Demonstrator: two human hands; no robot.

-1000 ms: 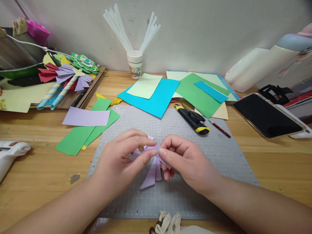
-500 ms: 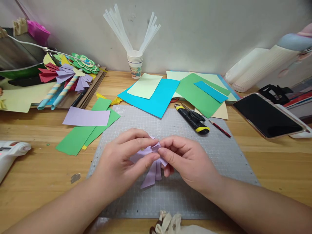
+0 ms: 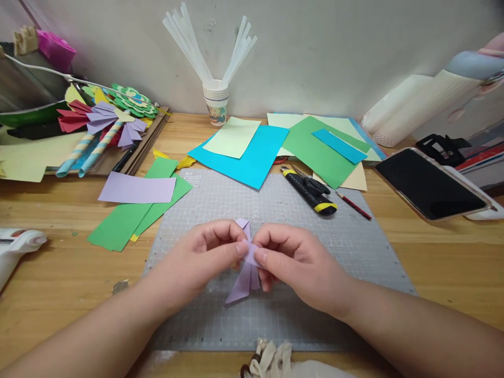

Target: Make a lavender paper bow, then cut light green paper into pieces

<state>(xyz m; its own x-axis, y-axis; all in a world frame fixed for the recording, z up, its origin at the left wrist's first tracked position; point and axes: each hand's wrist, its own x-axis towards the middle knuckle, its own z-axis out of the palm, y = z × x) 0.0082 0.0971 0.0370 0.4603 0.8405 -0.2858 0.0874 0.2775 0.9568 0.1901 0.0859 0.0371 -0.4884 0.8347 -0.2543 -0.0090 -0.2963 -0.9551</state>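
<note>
Pinching folded lilac paper (image 3: 249,255) between fingertips of left hand (image 3: 205,253) and right hand (image 3: 301,257), over cutting mat (image 3: 220,331).
Gripping near middle, with ends showing beyond fingers. Counting two green strips (image 3: 114,226), one flat lilac strip (image 3: 136,189), one cutter (image 3: 303,190), one pencil (image 3: 354,206).

And in curls the left hand (image 3: 208,247)! A second ago its index finger stretched out toward three o'clock; now the fingers are bent, the thumb has pulled back toward ten, and they pinch at the purple band (image 3: 251,255). Over on the right hand (image 3: 293,256), the thumb has dipped toward six. The band, creased and raised half a second back, now looks flatter between the thumbs. Toward twelve, a folded purple flap (image 3: 243,225) has come clearer; the purple pleats at nine have slipped from sight. The whole view, meanwhile, has slid slightly toward ten!
</note>
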